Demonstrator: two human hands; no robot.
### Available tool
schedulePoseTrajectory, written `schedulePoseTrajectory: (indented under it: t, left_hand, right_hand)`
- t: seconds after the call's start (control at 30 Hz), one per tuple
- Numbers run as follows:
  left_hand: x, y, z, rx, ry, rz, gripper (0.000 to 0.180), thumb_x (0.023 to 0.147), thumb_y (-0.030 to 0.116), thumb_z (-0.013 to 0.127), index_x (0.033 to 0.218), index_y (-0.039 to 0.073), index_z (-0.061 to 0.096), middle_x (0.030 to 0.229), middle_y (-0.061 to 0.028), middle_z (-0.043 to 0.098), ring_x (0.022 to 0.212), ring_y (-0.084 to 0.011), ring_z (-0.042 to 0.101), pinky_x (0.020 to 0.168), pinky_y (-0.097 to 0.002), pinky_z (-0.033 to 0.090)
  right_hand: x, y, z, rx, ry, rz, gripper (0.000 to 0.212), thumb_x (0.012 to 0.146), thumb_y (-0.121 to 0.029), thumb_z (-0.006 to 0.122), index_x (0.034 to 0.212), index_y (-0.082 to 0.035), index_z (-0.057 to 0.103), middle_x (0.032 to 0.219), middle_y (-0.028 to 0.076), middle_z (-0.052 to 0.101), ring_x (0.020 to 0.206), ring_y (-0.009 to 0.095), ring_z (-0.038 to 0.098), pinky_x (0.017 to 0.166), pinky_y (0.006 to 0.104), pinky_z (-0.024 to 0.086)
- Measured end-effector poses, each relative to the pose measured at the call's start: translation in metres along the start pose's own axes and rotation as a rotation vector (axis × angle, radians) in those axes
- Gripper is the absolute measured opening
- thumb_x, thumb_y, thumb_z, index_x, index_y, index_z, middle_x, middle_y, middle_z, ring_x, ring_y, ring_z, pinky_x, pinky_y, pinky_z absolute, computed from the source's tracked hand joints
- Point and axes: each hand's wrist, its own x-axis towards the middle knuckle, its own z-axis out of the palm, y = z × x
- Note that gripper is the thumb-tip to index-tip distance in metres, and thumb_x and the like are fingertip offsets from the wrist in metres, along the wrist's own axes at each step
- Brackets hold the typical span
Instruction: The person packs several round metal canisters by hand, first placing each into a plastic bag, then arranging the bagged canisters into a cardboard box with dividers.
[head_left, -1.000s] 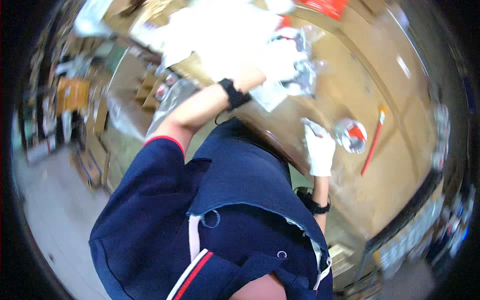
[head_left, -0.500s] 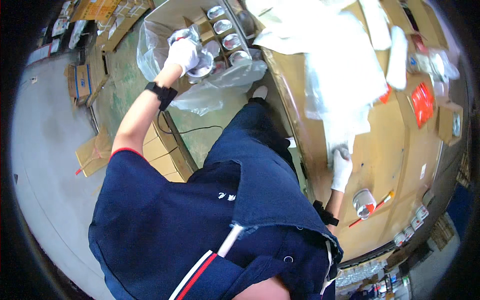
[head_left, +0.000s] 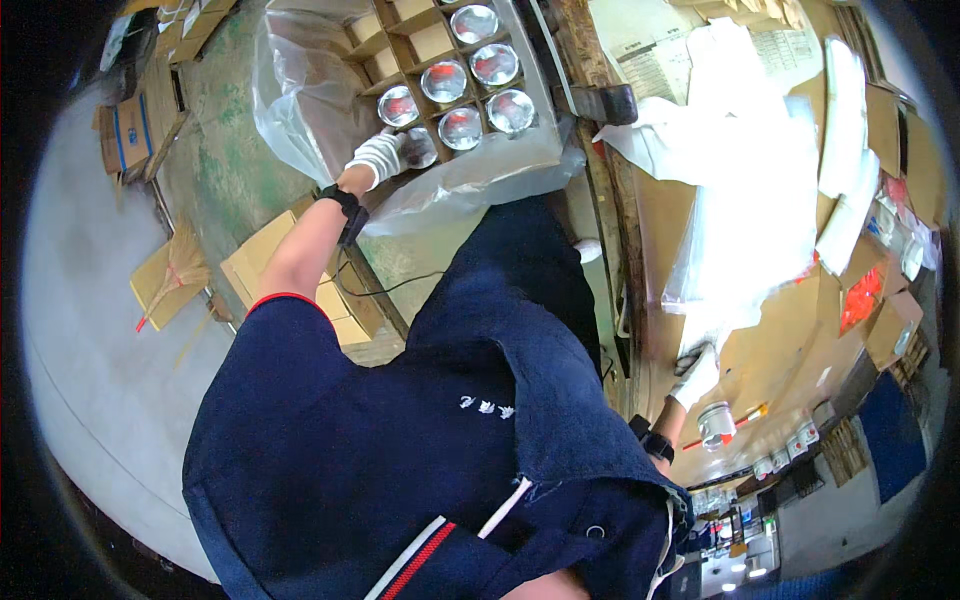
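Note:
My left hand, in a white glove, reaches into a divided carton lined with clear plastic. Its fingers are closed on the side of a bagged silvery piston in the compartment nearest me. Several more round silvery tops, some marked red, fill neighbouring compartments, such as this piston. Over on the bench, my right hand wears a white glove with dark fingertips. It pinches the near end of a white plastic bag from a bright pile; the fingertips are partly hidden.
The cardboard-covered bench carries a bare piston, a red-handled brush, rolls of white plastic and red packets. A dark metal bar sticks out at the bench corner. Closed cartons and a broom lie left.
My left hand has come down and nearer within the carton, with the piston now at a compartment. My view has shifted; my right hand stays at the plastic bags' near end.

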Motion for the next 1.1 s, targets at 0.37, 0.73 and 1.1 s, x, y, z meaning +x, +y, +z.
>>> schedulePoseTrajectory:
  t: [0.37,0.73,1.1]
  left_hand:
    - [-0.076,0.282,-0.207,-0.288,1.025,1.034,0.017,0.088,0.023,0.067,0.08,0.009,0.065,0.071,-0.0094,0.057,0.062,-0.0292,0.057,0.052,-0.0403,0.046]
    - [0.035,0.478,-0.095,-0.219,0.734,1.148,0.031,0.09,0.026,0.057,0.115,0.009,0.062,0.113,-0.0181,0.062,0.107,-0.0333,0.057,0.096,-0.0429,0.044]
    - [0.003,0.503,-0.118,0.162,0.922,0.904,0.041,0.093,0.04,0.057,0.114,0.005,0.06,0.104,-0.0188,0.065,0.098,-0.0358,0.059,0.092,-0.0452,0.045]
  right_hand:
    - [-0.005,0.003,0.006,0.012,-0.128,-0.067,0.024,0.092,-0.026,0.056,0.08,-0.008,0.066,0.055,0.002,0.057,0.041,0.01,0.05,0.037,0.0237,0.036]
    - [-0.059,-0.018,-0.104,0.171,-0.133,-0.161,0.076,0.093,-0.035,0.061,0.154,-0.02,0.018,0.081,0.009,0.071,0.056,0.014,0.064,0.054,0.0265,0.051]
    - [-0.035,0.031,-0.213,-0.973,0.248,-0.211,0.041,0.077,-0.047,0.065,0.103,-0.016,0.069,0.093,0.014,0.07,0.087,0.034,0.068,0.072,0.0449,0.055]
